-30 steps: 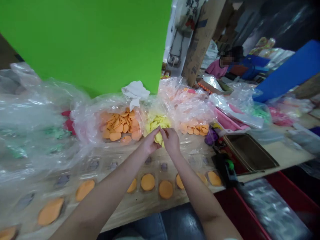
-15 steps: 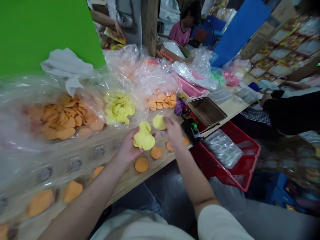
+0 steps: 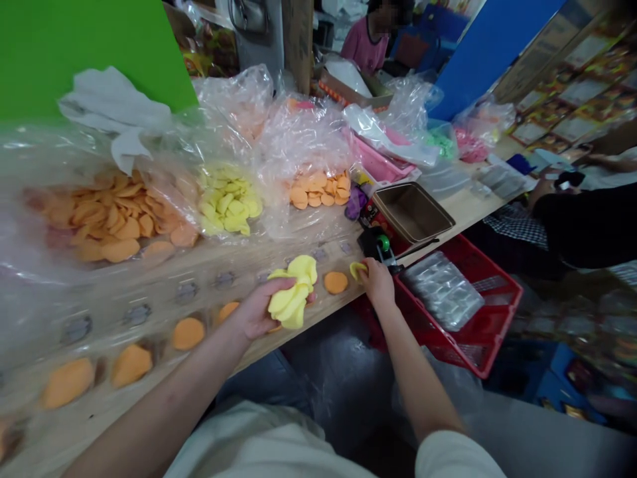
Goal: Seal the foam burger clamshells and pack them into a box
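Observation:
My left hand [image 3: 261, 309] is closed round a loose bunch of thin yellow discs [image 3: 293, 292], held above the front of the table. At the right end of the row, my right hand [image 3: 378, 282] pinches a single yellow disc [image 3: 357, 270], tilted on edge, low over the table. Between the hands lies an orange disc [image 3: 336, 283]. More orange discs, such as one [image 3: 188, 333] left of my left hand, lie in a line along the clear plastic packaging. Whether the right-hand disc touches anything below is hidden.
Behind the row, clear bags hold orange discs [image 3: 119, 219] and yellow discs [image 3: 229, 202]. A black tape dispenser [image 3: 375, 244] and a brown tray [image 3: 413, 212] stand at the right. Below the table edge is a red crate [image 3: 497, 332] with clear plastic packs. A co-worker's dark sleeve [image 3: 587, 212] shows far right.
My right hand has moved right and down with one yellow disc, away from my left hand. The left hand still holds its bunch, now turned a little. The view has shifted slightly.

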